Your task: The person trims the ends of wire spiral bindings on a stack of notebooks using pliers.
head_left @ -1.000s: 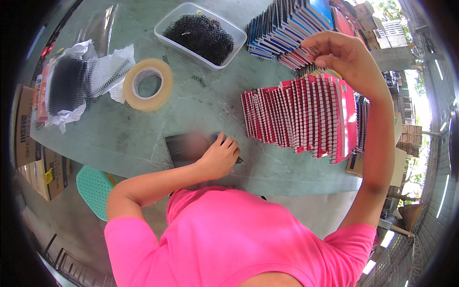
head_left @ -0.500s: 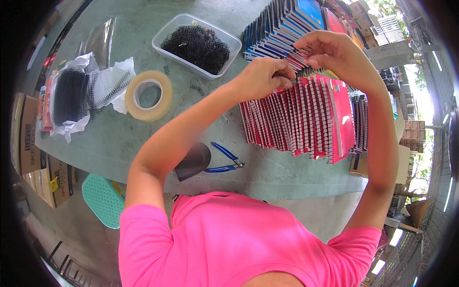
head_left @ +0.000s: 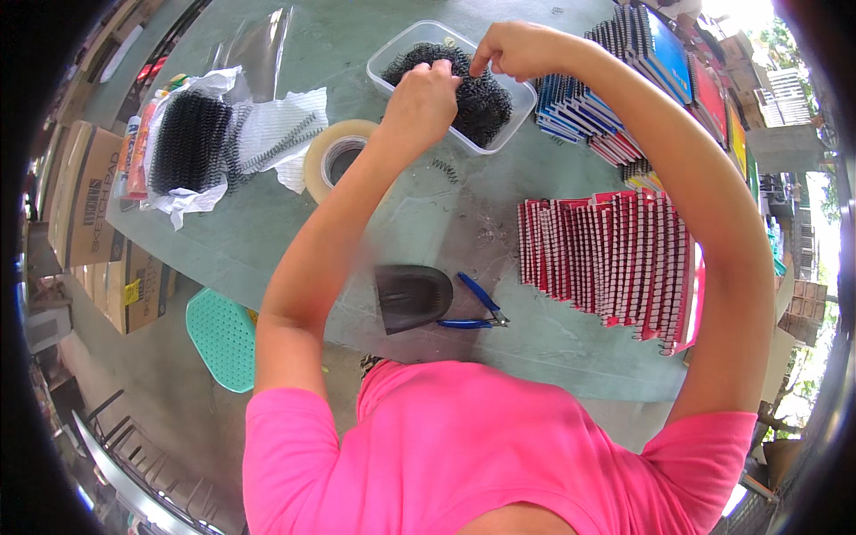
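Note:
A clear plastic tub [head_left: 520, 118] at the far middle of the table holds a tangle of black spiral binding coils [head_left: 481, 109]. Over its near left side is my left hand [head_left: 423, 102], fingers bent and closed together at the coils. My right hand [head_left: 517, 49] reaches in from the right, its index finger bent down to the coils and the others curled. Whatever is between the fingertips of either hand is too small to make out. To the right, beneath my right arm, stands a leaning row of red spiral-bound notebooks [head_left: 602, 263].
Blue-handled cutters [head_left: 479, 292] lie beside a dark curved piece [head_left: 415, 299] near the front edge. Behind my left forearm is a tape roll [head_left: 319, 169]. Farther left are bundled coils [head_left: 189, 143] on white paper. Blue notebooks [head_left: 571, 111] stand right of the tub.
Both hands have moved left from the notebooks to the tub of coils. The view has shifted, so the table's things appear farther right.

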The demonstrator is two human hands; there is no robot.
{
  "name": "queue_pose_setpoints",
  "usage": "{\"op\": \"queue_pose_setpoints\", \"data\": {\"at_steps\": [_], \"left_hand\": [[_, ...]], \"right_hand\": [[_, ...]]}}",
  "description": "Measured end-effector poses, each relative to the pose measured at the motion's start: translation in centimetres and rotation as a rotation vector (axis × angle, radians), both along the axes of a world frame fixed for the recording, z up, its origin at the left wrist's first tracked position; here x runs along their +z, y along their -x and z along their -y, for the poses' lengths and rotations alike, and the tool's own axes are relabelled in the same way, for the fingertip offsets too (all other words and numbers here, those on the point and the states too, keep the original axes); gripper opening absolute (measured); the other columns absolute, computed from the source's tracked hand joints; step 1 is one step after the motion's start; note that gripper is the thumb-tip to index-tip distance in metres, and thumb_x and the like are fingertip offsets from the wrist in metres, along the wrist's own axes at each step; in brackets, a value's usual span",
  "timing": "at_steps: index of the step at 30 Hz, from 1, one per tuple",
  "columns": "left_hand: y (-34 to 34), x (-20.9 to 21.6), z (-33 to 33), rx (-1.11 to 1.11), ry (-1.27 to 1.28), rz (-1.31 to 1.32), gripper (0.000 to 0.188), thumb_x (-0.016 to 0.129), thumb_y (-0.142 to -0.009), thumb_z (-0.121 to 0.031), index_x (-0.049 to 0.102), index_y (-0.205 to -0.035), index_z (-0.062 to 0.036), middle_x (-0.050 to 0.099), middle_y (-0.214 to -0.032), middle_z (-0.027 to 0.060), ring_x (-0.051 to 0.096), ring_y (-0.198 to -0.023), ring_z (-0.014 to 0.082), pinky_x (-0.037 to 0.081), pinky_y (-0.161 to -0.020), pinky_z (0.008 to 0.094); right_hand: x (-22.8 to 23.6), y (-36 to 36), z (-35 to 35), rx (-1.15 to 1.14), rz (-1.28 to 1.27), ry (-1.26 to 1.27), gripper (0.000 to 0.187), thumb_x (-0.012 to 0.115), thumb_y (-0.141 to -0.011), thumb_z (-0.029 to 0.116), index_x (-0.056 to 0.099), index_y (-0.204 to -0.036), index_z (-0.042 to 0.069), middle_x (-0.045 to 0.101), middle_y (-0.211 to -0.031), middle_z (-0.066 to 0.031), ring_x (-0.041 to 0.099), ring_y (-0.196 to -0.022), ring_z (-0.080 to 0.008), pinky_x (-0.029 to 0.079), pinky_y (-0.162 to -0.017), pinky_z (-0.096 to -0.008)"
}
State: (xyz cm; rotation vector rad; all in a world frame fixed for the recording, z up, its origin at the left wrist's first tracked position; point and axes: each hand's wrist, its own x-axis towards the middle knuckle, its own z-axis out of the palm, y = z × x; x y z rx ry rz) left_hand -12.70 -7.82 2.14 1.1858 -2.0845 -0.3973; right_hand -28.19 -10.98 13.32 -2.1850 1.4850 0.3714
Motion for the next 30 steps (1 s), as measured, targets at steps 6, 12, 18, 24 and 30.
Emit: {"op": "queue_pose_setpoints", "data": {"at_steps": [6,12,18,24,30], "left_hand": [[-1.0,-0.5,-1.6,-0.008,-0.153,0.995,0.021,0.051,-0.079,-0.011,0.068,-0.091,-0.0071,0.067,-0.092,0.0136,0.063,-0.091,0.0299,0.033,-0.094,0.0554],[-1.7,-4.3,-0.3,-0.101,-0.402,1.011,0.020,0.057,-0.078,-0.015,0.069,-0.091,-0.0069,0.067,-0.096,0.0129,0.062,-0.098,0.0307,0.026,-0.101,0.0538],[2.3,-10.0,-11.1,-0.092,-0.071,0.712,0.054,0.056,-0.085,-0.029,0.042,-0.123,0.0070,0.044,-0.126,0.0264,0.039,-0.120,0.0416,0.031,-0.102,0.0475],[4.9,-11.8,-10.6,-0.402,0.127,0.258,0.053,0.053,-0.086,-0.020,0.036,-0.131,0.0026,0.035,-0.132,0.0256,0.033,-0.124,0.0401,0.030,-0.103,0.0446],[13.1,-11.3,-5.5,-0.480,0.309,0.234,0.050,0.057,-0.077,-0.013,0.047,-0.125,-0.0058,0.046,-0.118,0.0170,0.045,-0.108,0.0317,0.040,-0.089,0.0395]], "right_hand": [[6.5,-0.3,-4.9,-0.014,0.047,0.146,0.031,0.052,-0.083,0.021,0.064,-0.108,0.006,0.065,-0.101,-0.0166,0.061,-0.095,-0.0287,0.045,-0.084,-0.0369],[12.2,7.4,-17.0,0.036,0.155,0.469,0.030,0.059,-0.085,0.013,0.060,-0.113,0.003,0.060,-0.114,-0.0132,0.058,-0.104,-0.0223,0.044,-0.089,-0.0336],[15.1,9.8,-29.1,-0.331,-0.109,0.802,0.030,0.055,-0.087,0.011,0.057,-0.114,-0.001,0.055,-0.122,-0.0157,0.051,-0.116,-0.0233,0.040,-0.097,-0.0352],[9.0,9.7,-35.9,-0.465,0.399,1.152,0.026,0.046,-0.092,0.006,0.054,-0.115,-0.005,0.050,-0.123,-0.0268,0.049,-0.117,-0.0353,0.042,-0.097,-0.0437],[4.5,9.9,-38.0,-0.850,0.559,1.388,0.019,0.052,-0.090,0.009,0.059,-0.100,-0.005,0.057,-0.113,-0.0234,0.057,-0.105,-0.0299,0.048,-0.088,-0.0381]]}}
